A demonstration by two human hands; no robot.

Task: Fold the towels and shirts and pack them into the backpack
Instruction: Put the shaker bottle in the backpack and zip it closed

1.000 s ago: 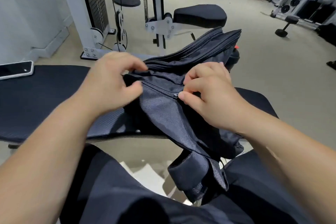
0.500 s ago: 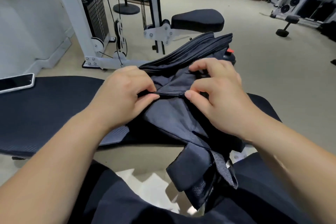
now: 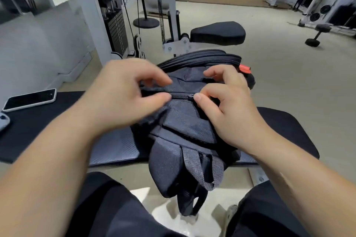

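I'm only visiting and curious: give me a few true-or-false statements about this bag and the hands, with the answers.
1. The backpack lies on a black padded bench. True.
2. The right hand holds a folded towel. False: it pinches the zipper pull on the backpack, and no towel shows in either hand.
3. A phone lies on the bench, to the person's left. True.
4. The left hand rests on the phone. False: it holds the backpack's fabric beside the zipper, well apart from the phone.
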